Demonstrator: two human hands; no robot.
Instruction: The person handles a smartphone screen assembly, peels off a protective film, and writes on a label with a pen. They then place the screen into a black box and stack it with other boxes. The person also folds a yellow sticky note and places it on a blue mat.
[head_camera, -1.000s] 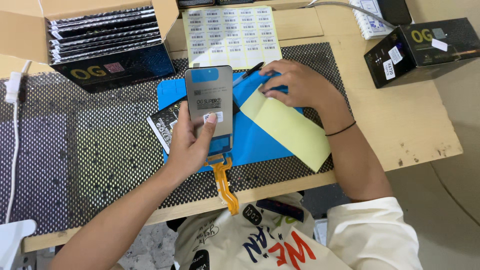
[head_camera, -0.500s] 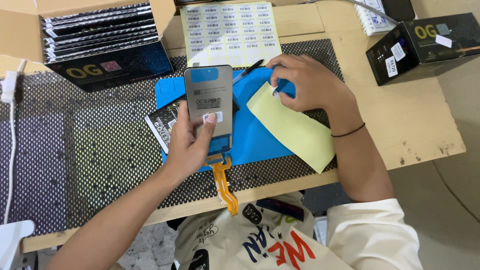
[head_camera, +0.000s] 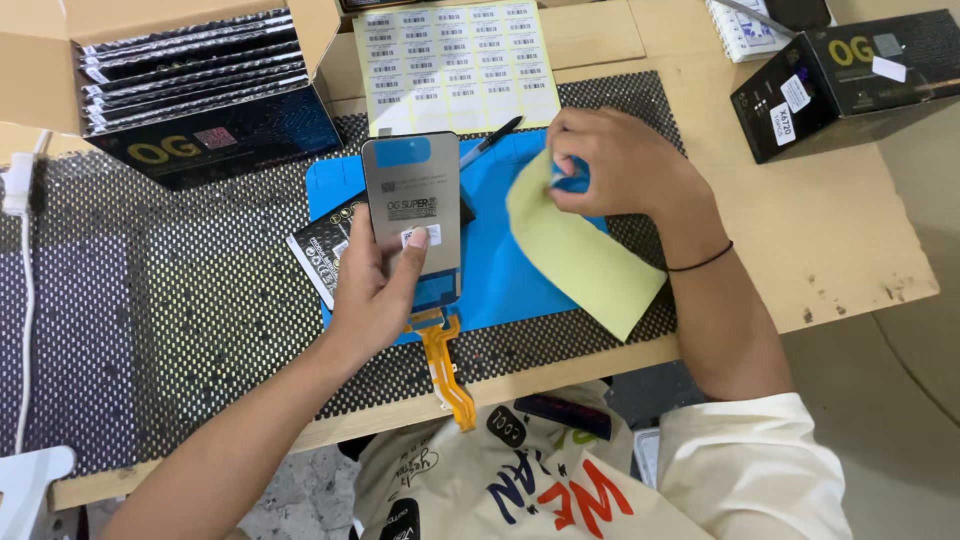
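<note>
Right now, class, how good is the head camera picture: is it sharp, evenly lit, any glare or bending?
Head view: sharp and evenly lit, with soft shadows; the grey screen panel in the left hand shows a mild sheen; the right hand on the yellow sheet is crisp; the table edge bows slightly.

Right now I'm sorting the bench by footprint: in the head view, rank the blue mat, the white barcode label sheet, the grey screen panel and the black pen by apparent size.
1. Blue mat, partly covered
2. White barcode label sheet
3. Grey screen panel, held nearer the camera, so unsure
4. Black pen

Wooden bench (head_camera: 830, 240), black mesh mat (head_camera: 180, 280), black box (head_camera: 850, 75), label sheet (head_camera: 450, 60)
</note>
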